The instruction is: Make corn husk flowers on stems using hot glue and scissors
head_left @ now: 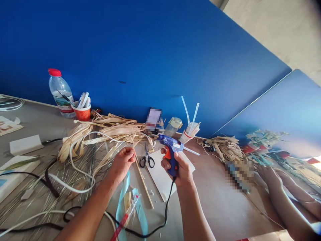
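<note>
My right hand [183, 167] grips a blue hot glue gun [173, 145] with an orange trigger. A clear glue stick [192, 151] juts from the gun's back, and a black cord hangs from its handle. The gun's nozzle points left, toward my left hand [125, 159]. That hand is closed in a pinch; whatever sits between its fingertips is too small to make out. A thin wooden stick [144, 182] slants down from beside these fingertips. Black-handled scissors [147, 160] lie between my hands, over the edge of a white sheet [160, 180]. Dried corn husks [115, 125] are heaped behind my left hand.
At the back stand a water bottle [61, 95], a red paper cup [82, 112] with pens, a jar [173, 126], and a cup with glue sticks [187, 134]. Wires and cables cover the left; light-blue ribbon [140, 214] lies in front. Another person's hands [269, 177] rest at right.
</note>
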### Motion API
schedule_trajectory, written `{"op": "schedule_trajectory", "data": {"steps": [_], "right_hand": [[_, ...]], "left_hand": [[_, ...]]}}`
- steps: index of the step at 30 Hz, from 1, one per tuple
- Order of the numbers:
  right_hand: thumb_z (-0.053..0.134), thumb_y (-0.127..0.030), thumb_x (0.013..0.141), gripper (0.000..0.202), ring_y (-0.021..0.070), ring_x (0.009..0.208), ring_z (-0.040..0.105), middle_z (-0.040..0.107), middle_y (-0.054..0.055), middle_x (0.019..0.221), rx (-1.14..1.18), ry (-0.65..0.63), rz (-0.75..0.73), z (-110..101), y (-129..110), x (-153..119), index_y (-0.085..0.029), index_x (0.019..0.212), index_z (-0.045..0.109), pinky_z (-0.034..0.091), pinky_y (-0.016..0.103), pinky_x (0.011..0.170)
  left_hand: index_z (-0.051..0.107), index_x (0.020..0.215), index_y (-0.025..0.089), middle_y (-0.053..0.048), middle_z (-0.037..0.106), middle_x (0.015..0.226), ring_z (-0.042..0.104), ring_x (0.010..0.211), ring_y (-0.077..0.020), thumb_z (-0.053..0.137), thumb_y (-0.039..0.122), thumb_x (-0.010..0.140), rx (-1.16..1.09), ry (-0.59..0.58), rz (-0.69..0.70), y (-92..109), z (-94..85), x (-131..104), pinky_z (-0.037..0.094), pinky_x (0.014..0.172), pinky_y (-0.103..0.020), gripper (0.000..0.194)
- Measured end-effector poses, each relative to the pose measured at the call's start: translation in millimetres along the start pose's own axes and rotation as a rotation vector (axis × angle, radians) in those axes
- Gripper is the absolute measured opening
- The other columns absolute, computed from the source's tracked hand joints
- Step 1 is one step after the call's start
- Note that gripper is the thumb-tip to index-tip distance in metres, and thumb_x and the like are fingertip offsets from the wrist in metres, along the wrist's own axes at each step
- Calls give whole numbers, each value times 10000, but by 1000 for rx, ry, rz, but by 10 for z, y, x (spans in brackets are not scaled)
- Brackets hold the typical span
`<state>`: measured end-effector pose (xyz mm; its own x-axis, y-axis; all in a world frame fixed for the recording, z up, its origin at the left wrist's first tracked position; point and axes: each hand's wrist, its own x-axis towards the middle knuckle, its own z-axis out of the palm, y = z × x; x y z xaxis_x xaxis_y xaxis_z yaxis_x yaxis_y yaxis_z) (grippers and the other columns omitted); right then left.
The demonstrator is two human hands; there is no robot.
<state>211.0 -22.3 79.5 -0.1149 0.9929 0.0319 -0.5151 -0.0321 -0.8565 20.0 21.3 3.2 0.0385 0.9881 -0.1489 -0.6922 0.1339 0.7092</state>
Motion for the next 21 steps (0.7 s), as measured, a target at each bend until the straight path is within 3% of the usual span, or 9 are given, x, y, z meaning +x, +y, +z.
{"op": "schedule_trajectory", "data": {"steps": [7, 12, 16, 21], "right_hand": [[669, -448, 765, 292, 79, 456, 432, 649, 45, 772, -212, 35, -65, -39, 271, 6, -169, 848, 644, 300, 239, 450], [591, -512, 822, 377, 87, 493, 373, 491, -16, 576, -540, -34, -59, -22, 323, -35, -139, 808, 648, 284, 233, 467], [556, -448, 866, 303, 94, 540, 370, 465, -28, 610, -800, -58, -98, 28, 348, -67, -155, 836, 623, 315, 232, 515], [535, -365, 882, 206, 162, 670, 534, 606, 28, 753, -1029, -72, -169, 60, 445, -79, -186, 849, 631, 441, 270, 626]], "left_hand": [[631, 809, 153, 27, 556, 607, 381, 460, -25, 768, 173, 644, -47, -4, -5, 50, 31, -17, 328, 501, -164, 216], [625, 804, 157, 31, 546, 622, 367, 460, -21, 749, 177, 679, 18, 25, 23, 53, 51, -21, 332, 502, -165, 176], [627, 798, 149, 15, 555, 665, 387, 500, -38, 757, 216, 674, 68, 45, 91, 22, 58, -16, 307, 492, -184, 191], [619, 800, 180, 32, 521, 650, 383, 521, -69, 724, 264, 714, 161, 79, 173, -52, 17, 3, 285, 504, -227, 160]]}}
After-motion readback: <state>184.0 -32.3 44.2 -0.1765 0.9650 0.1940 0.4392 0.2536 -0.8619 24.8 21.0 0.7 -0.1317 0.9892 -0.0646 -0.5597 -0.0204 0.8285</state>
